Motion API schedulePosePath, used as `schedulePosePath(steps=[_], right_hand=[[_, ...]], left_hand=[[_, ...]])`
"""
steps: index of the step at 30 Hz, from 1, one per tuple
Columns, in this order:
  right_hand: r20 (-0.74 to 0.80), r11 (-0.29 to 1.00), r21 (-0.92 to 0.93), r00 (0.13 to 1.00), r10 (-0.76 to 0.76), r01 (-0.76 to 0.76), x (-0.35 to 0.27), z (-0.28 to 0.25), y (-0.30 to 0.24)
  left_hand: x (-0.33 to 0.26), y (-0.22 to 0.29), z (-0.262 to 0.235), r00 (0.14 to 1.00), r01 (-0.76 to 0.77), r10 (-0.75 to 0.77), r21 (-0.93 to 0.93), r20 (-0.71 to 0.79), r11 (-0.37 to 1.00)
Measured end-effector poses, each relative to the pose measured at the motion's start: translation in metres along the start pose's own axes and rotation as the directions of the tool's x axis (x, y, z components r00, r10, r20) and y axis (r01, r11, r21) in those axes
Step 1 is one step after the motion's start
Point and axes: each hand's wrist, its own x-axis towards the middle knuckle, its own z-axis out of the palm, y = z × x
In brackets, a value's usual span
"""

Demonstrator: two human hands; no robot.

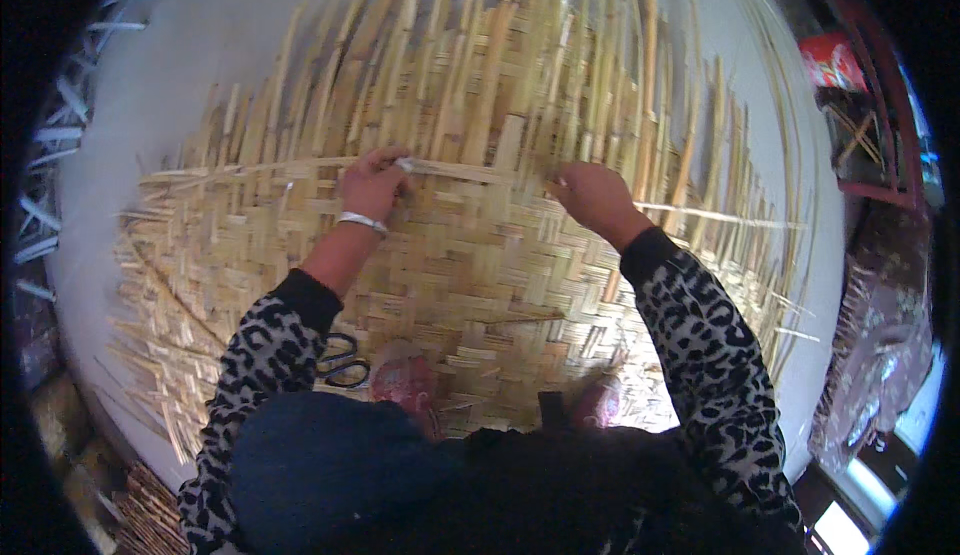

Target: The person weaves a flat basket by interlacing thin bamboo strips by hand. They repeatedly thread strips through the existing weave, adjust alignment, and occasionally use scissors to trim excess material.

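Note:
A large mat [440, 285] of pale split reeds lies beneath me, with the long unwoven ends of the upright reeds [480, 65] fanning out at its far side. My left hand [372, 190] is closed on a thin reed strip [455, 170] that crosses the mat at the edge of the weave. Farther right, my right hand [597, 195] is curled in a pinch over the same line, its fingertips slightly blurred. A pale length of strip [720, 217] shows to the right of that hand. Hidden by the fingers is the exact grip on the strip.
Dark-handled scissors [342, 360] lie on the mat near my left foot. My red shoes [405, 380] stand on the weave. At the right are a dark red frame [880, 85] and a brown patterned cloth [875, 325]. A bundle of thin sticks [145, 510] lies at lower left.

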Motion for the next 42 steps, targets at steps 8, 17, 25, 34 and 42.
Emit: schedulePosePath(steps=[8,17,25,34,42], right_hand=[[0.303,0.982,0.179,0.953,-0.005,-0.051,0.012,-0.018,0.041],[0.465,0.781,0.511,0.879,0.101,-0.36,0.01,-0.01,0.057],[0.421,0.809,0.471,0.896,0.145,-0.352,0.011,-0.01,0.05],[0.323,0.902,0.398,0.946,0.034,-0.168,0.01,-0.01,0.049],[0.001,0.965,0.263,1.0,-0.021,0.02,-0.009,0.004,0.038]], left_hand=[[0.002,0.002,-0.004,0.992,0.103,-0.095,-0.104,0.077,0.989],[-0.026,0.043,0.029,0.95,0.053,-0.122,0.238,0.287,0.97],[-0.001,0.054,0.119,0.69,-0.722,0.387,0.54,0.611,0.433],[0.022,0.067,0.142,0.78,-0.598,0.191,0.62,0.596,0.508],[0.03,0.071,0.164,0.886,-0.307,-0.062,0.681,0.46,0.664]])
